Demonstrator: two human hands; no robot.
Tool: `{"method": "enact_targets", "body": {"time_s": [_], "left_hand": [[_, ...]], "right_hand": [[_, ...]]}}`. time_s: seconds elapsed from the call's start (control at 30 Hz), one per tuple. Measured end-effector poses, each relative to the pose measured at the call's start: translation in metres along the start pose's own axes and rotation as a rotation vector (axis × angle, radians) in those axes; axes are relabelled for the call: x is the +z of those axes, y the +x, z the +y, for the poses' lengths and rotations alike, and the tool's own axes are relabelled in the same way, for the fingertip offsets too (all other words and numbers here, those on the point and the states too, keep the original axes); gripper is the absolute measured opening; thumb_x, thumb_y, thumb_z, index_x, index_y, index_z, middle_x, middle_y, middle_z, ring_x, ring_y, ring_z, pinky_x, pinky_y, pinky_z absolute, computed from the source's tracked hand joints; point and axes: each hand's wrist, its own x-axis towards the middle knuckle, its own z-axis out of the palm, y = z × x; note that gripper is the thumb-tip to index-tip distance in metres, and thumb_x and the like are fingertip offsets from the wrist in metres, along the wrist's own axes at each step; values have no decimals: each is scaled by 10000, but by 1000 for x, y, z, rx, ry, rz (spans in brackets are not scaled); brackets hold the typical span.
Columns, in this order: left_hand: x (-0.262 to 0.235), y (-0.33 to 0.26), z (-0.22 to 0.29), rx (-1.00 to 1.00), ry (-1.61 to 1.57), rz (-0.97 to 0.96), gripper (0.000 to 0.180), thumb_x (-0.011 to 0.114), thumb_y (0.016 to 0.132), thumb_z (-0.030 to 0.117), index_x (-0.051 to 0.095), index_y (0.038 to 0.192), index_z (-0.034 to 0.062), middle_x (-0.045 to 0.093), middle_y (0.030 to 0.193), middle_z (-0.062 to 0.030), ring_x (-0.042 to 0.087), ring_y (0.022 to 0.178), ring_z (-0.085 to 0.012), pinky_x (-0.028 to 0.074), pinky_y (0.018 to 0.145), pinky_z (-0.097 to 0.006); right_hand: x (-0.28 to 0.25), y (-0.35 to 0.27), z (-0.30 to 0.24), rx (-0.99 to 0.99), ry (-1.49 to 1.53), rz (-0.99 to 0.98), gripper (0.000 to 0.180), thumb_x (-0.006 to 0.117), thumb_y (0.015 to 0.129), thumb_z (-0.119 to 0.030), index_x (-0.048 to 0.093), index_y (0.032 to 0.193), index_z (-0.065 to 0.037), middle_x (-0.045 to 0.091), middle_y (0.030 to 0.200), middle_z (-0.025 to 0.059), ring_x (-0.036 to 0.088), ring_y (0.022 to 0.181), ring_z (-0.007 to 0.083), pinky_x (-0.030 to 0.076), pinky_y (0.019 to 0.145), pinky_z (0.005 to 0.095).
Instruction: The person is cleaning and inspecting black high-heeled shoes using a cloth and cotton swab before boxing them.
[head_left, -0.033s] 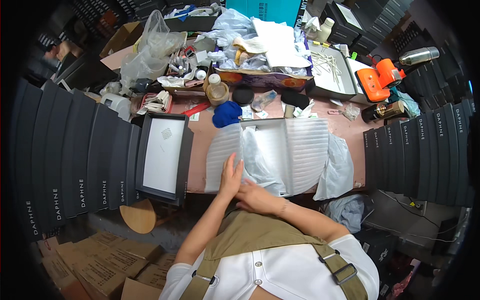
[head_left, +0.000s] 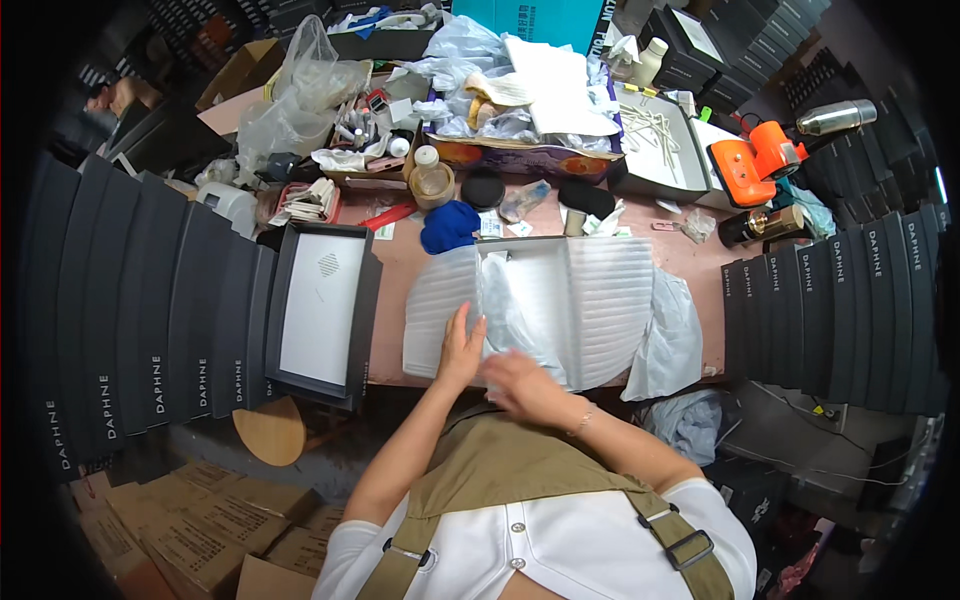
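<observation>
Fingers [head_left: 457, 326] of the left hand [head_left: 461, 360] are held extended and released at the left side of an open shoebox [head_left: 545, 290]; the right hand [head_left: 525, 387] is blurred near its front end, its grasp impossible to tell. On the desk [head_left: 697, 258], a wrapped bundle [head_left: 510, 322] is contained in the shoebox, between spread foam sheets [head_left: 612, 312].
</observation>
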Motion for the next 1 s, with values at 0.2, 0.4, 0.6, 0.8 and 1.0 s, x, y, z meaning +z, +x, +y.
{"method": "enact_targets", "body": {"time_s": [0.2,0.4,0.6,0.8,1.0], "left_hand": [[27,22,-48,-137,-55,-183,625,560,901,414,414,1325,-23,459,1319,-205,445,1226,-274,351,1016,-356],[0,0,-11,-344,-760,-242,660,564,872,411,354,1367,28,499,1292,-140,497,1189,-259,414,1000,-397],[8,20,-15,-302,-786,-251,775,603,787,374,275,1413,56,424,1324,-129,438,1208,-265,378,1006,-394],[9,42,-75,-166,-40,-48,662,567,892,325,312,1397,-20,416,1351,-183,399,1260,-285,323,1045,-379],[-9,4,13,250,83,106,856,636,847,469,246,1425,-29,327,1409,-276,309,1335,-362,295,1073,-421]], "right_hand": [[-11,-55,115,730,-66,434,459,614,801,-142,520,1217,28,579,1087,255,564,980,414,447,866,455],[-73,-40,38,686,178,383,485,569,859,-303,531,1253,-22,601,1101,198,588,1011,324,453,888,386],[-30,-26,109,626,952,530,741,398,947,-528,208,1468,-37,249,1502,148,172,1410,231,137,1134,340],[-3,-15,133,677,23,419,702,579,879,-408,356,1366,46,456,1306,283,420,1243,373,325,1045,402],[37,34,81,558,63,173,724,714,745,-228,389,1336,34,539,1138,261,504,1074,393,417,912,437]]}}
